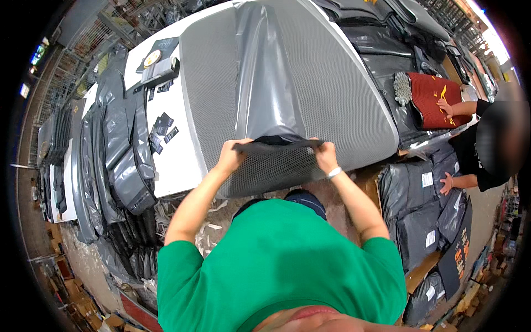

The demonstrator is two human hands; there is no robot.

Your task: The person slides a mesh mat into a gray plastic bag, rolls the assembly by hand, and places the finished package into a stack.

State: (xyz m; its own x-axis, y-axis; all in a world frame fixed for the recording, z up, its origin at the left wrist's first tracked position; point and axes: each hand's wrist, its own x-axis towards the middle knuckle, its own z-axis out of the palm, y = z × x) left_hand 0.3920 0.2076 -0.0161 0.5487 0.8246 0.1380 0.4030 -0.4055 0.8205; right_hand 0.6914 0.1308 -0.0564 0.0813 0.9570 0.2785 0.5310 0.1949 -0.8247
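My left hand point(231, 156) and my right hand point(325, 156) are closed at the two ends of a dark edge, which looks like the raised near edge of a grey textured mat point(276, 172). A shiny grey plastic bag point(264, 77) lies lengthwise just beyond, its near end meeting the dark edge between my hands. I cannot tell whether the mat's edge is inside the bag's mouth. Under the bag spreads a wide grey textured sheet point(337, 88) on the white table point(185, 141). My right wrist wears a white band.
At left lie small black tags point(161, 124), a tape roll point(152, 58) and stacked dark plastic packages point(119, 149). On the right, a co-worker's hands touch a red rolled mat point(431, 99) and black packages point(415, 210) in a carton. Scraps litter the floor point(213, 229).
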